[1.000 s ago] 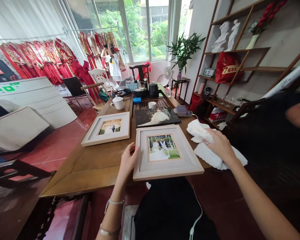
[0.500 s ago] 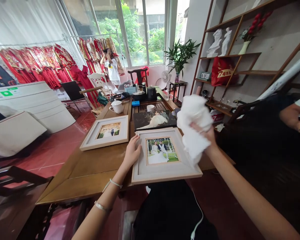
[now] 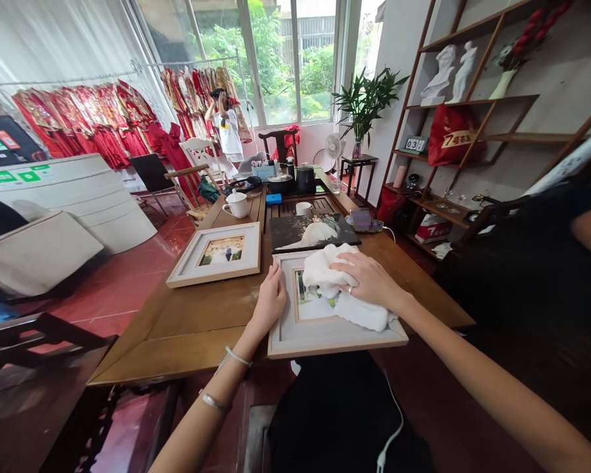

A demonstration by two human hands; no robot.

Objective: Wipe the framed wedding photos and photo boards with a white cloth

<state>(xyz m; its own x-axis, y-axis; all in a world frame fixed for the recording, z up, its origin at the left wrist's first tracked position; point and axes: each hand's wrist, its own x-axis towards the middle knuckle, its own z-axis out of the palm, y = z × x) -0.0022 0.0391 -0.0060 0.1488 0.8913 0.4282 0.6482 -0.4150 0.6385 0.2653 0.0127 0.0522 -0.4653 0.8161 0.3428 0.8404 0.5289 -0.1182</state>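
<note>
Cloth (image 3: 319,270) bunched under right fingers (image 3: 349,268), picture frame (image 3: 335,340) beside left fingers (image 3: 275,273)

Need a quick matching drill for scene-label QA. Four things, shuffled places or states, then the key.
Column 1
1. White cloth
2. Left hand
3. White lidded vessel
4. Leafy plant

Column 2
A. In a vase on a small dark stand
B. On the table, just beyond the left-hand picture frame
C. Under the right hand, covering part of a photo
D. At the left edge of the nearer picture frame

Pairs: 1-C, 2-D, 3-B, 4-A
</note>
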